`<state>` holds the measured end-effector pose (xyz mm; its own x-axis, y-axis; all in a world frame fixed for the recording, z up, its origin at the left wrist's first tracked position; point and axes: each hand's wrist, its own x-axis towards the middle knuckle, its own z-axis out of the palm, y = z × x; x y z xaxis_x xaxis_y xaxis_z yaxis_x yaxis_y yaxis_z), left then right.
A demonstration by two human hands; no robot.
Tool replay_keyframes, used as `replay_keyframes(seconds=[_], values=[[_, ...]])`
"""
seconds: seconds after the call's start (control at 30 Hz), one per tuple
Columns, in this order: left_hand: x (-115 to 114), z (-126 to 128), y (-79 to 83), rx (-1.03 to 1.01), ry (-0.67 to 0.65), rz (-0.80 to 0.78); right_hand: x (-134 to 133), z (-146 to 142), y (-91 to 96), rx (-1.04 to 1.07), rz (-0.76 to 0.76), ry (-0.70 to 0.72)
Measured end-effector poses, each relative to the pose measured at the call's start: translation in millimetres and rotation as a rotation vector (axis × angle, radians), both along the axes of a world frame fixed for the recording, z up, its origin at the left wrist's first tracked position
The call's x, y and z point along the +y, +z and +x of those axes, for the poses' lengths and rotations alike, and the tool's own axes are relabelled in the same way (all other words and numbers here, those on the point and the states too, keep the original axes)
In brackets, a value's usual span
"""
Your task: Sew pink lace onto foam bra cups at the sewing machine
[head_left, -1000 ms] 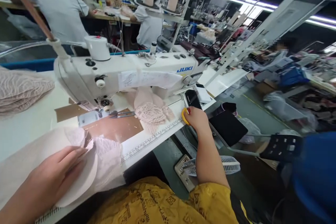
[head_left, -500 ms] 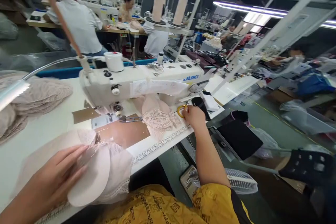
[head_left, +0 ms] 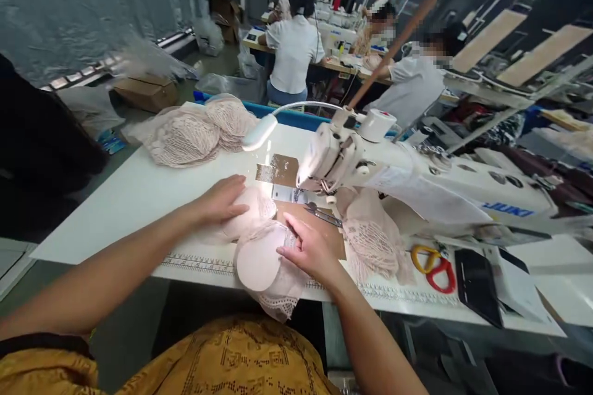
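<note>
Plainly, both forearms reach forward, bare. The left hand (head_left: 222, 199) lies palm down, fingers loosely open, on a pale padded bra piece (head_left: 254, 259) just in front of the needle end of the sewing machine (head_left: 417, 176). The right hand (head_left: 309, 251) rests flat too — fingers extended, gripping nothing — on the smooth, rounded cup with its scalloped lace edge. Left of the machine sits a heap of netted lace pieces (head_left: 194, 129); before its right end — yellow- and red-handled scissors (head_left: 433, 264).
</note>
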<state>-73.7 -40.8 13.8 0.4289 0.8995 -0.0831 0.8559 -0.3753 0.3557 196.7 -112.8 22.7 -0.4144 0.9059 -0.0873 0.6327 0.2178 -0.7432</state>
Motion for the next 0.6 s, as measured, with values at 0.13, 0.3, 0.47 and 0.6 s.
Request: replay_keyframes(seconds=[0.13,0.3,0.47,0.6], values=[[-28,-9,11.7,-0.115,-0.099,0.014,9,-22,13.6,0.004,0.032,0.081],[-71,-58,31.3,-0.193,0.069,-0.134,20,-22,38.5,0.024,-0.065,0.093],[-71,-107,48.9,-0.251,0.175,0.125,49,-73,44.3,0.309,-0.299,0.128],[-29,-136,80.8,-0.205,0.287,0.622,91,-143,51.9,0.591,0.076,0.069]])
